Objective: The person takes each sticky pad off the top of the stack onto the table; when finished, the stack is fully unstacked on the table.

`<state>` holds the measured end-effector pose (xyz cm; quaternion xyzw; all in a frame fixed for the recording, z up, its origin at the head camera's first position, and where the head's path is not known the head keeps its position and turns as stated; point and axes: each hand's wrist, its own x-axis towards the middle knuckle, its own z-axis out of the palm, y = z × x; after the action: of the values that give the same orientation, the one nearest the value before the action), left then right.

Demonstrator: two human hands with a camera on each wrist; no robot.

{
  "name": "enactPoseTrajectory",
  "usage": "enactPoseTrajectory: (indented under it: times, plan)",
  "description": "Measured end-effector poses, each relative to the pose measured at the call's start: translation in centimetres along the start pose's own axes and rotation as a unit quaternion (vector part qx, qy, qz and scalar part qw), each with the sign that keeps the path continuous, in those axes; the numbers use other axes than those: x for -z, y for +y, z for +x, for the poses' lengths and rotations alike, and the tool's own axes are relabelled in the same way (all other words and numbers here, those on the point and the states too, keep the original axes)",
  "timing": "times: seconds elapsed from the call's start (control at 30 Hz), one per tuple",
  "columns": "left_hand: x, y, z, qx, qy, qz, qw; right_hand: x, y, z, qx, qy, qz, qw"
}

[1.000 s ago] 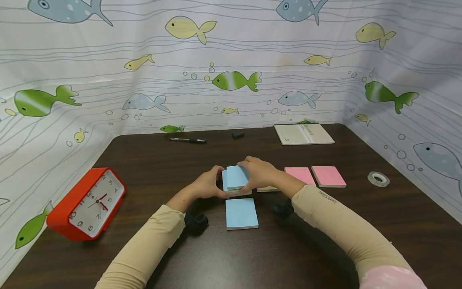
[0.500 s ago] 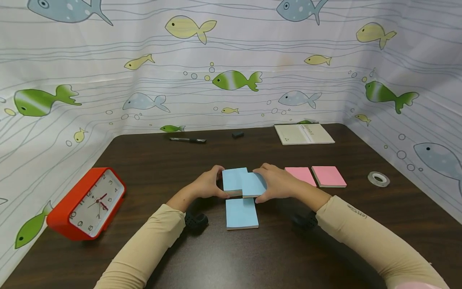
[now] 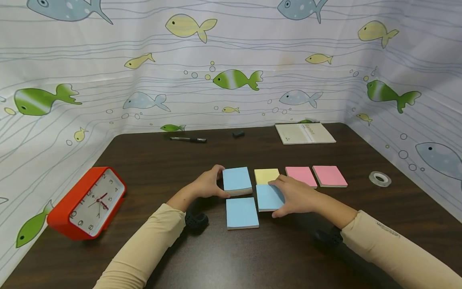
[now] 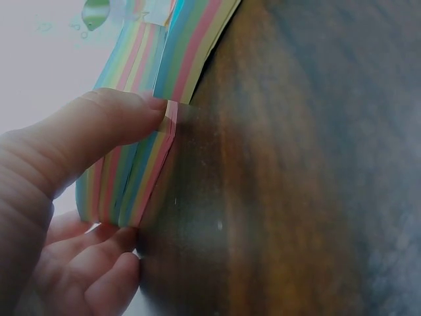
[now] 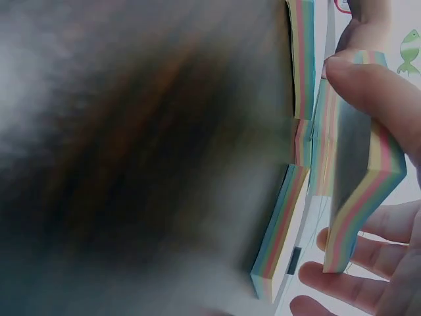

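Observation:
My left hand (image 3: 207, 184) grips the left side of a blue-topped stack of sticky note pads (image 3: 236, 178), thumb at the near corner. The left wrist view shows the striped edges of this stack (image 4: 112, 191) between thumb and fingers. My right hand (image 3: 297, 194) holds a single blue-topped sticky note pad (image 3: 268, 197) by its right side. The right wrist view has this sticky note pad (image 5: 388, 151) raised off the table, its underside showing. Just in front of the stack lies another blue pad (image 3: 242, 213). Behind the held pad is a yellow pad (image 3: 266, 176), partly covered.
Two pink pads (image 3: 300, 176) lie right of the yellow one, and farther right a roll of tape (image 3: 379, 179). A red clock (image 3: 88, 204) stands at the left. Along the back are a pen (image 3: 188, 139), a small black object (image 3: 238, 134) and a notebook (image 3: 305, 133).
My right hand has lifted the top blue pad off the stack and carried it right and toward me, in front of the yellow pad. The left hand has stayed on the stack.

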<state>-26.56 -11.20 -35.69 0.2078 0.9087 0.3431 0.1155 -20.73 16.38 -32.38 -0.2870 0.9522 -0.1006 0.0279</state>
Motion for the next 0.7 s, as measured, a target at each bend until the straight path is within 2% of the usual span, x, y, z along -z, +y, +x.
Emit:
enactPoseTrajectory:
  times: [0.23,0.5,0.7]
  plan:
    - [0.1,-0.1,0.0,0.001,-0.001,0.0,1.0,-0.3,0.2,-1.0,-0.006,-0.024,-0.01,1.0]
    - [0.0,-0.1,0.0,-0.002,0.0,0.001,1.0,-1.3,0.1,-1.0,0.004,-0.051,-0.028,0.998]
    - [0.1,-0.1,0.0,-0.007,-0.001,0.004,1.0,-0.5,-0.4,-0.5,0.01,-0.061,-0.044,0.997]
